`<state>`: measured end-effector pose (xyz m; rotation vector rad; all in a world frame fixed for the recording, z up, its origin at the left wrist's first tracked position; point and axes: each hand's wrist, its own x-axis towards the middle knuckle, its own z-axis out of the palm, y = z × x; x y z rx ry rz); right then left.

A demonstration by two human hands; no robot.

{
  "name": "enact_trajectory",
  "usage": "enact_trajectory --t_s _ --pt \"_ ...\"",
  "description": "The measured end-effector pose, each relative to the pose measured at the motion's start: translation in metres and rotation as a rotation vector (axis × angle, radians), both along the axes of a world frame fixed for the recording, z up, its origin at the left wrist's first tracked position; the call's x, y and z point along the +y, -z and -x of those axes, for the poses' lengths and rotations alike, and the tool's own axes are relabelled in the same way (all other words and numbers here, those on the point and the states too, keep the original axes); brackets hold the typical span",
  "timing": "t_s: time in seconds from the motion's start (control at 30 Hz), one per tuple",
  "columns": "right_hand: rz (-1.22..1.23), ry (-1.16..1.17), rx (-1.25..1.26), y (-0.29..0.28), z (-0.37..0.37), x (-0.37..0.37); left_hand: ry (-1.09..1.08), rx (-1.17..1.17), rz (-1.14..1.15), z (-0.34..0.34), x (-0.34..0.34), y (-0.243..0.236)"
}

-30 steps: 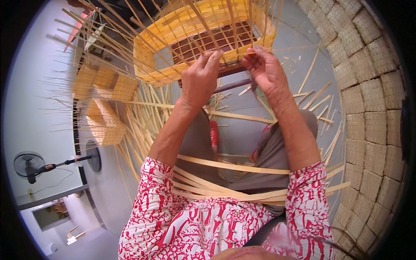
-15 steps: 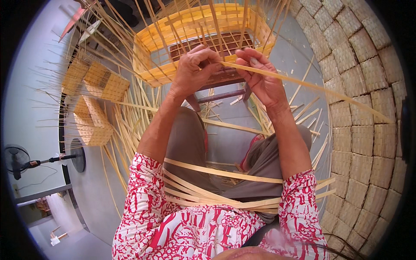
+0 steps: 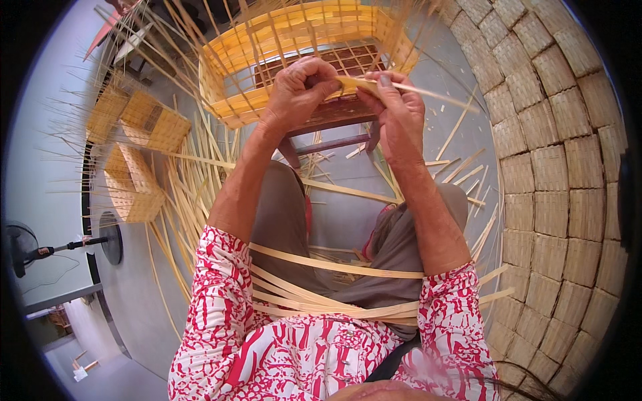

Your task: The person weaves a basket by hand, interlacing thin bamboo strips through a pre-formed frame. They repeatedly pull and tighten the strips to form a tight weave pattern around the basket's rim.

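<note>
Here, one bamboo strip (image 3: 428,92): long axis runs from your hands out to your right, thin free end tilting slightly toward the floor. It sits in front of the half-woven bamboo basket (image 3: 301,40), which rests on a wooden stool (image 3: 334,117). Your left hand (image 3: 297,90) is clenched around the strip's near end. Your right hand (image 3: 394,107) pinches it between thumb and fingers. More strips (image 3: 321,294) lie across your lap; finished baskets (image 3: 134,180) stand at left.
</note>
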<state>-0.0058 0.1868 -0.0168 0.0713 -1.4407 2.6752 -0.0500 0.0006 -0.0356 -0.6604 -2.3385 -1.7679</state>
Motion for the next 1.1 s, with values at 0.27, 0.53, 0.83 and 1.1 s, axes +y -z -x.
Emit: enact_trajectory --t_s 0.27,0.53,0.83,1.1 --pt "-0.258 0.063 0.175 0.003 -0.020 -0.021 -0.490 0.429 0.682 -0.005 0.042 0.006" --pt "0.345 0.060 -0.492 0.048 0.014 0.065 -0.438 0.405 0.548 -0.039 0.000 -0.014" --pt "0.473 -0.027 -0.368 0.045 0.003 0.062 -0.331 0.647 0.512 -0.067 0.028 -0.008" --pt "0.704 -0.200 -0.389 0.059 0.001 0.074 -0.189 0.475 0.265 -0.025 0.018 -0.001"
